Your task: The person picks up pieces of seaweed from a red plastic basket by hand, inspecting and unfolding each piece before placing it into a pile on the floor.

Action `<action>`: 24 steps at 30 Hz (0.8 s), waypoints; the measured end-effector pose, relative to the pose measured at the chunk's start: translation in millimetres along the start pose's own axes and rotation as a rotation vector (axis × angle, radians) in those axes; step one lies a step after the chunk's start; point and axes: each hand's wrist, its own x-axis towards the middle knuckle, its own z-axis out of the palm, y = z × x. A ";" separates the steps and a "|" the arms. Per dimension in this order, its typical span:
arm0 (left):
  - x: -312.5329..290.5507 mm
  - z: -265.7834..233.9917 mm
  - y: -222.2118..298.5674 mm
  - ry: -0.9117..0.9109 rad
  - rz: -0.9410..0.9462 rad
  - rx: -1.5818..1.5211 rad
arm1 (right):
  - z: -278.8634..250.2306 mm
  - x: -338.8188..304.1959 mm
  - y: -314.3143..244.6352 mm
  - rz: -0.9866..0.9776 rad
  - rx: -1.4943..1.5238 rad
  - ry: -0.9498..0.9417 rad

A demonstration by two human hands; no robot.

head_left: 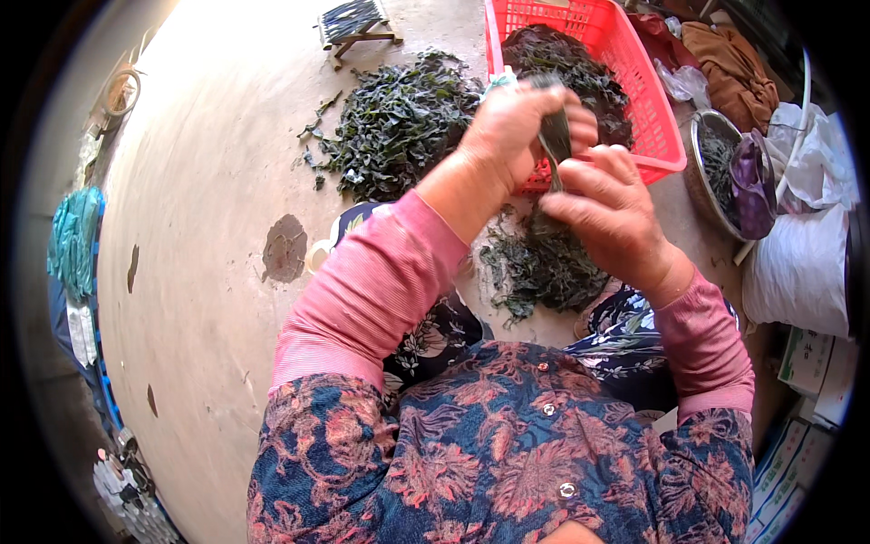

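Observation:
A dark green strip of seaweed (555,136) stretches between my two hands, in front of a red plastic basket (660,127). My left hand (517,127) is closed around its upper part, fingers slightly blurred. Lower down, my right hand (616,204) pinches the strip with thumb and fingers. More dark seaweed (571,59) fills the basket. A loose pile of seaweed leaves (399,122) lies on the floor to the left of my hands. Between my knees sits a smaller heap of shredded seaweed (544,272), partly hidden by my right hand.
A small folding stool (353,23) stands at the far left of the basket. On the right are a metal bowl (702,172) with dark shreds, a purple bag (754,186), a white sack (797,272) and stacked boxes (807,363). Teal plastic (74,240) hangs at the left.

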 end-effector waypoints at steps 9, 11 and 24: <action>4.1 41.5 27.6 -0.273 0.169 0.066 | 1.2 -10.0 31.9 0.795 1.239 0.229; 4.9 40.7 20.1 -0.263 0.140 0.010 | -0.9 -3.3 25.1 0.870 1.320 0.078; 10.4 19.9 26.8 -0.121 0.149 -0.086 | 13.3 -17.4 44.5 0.964 1.042 0.132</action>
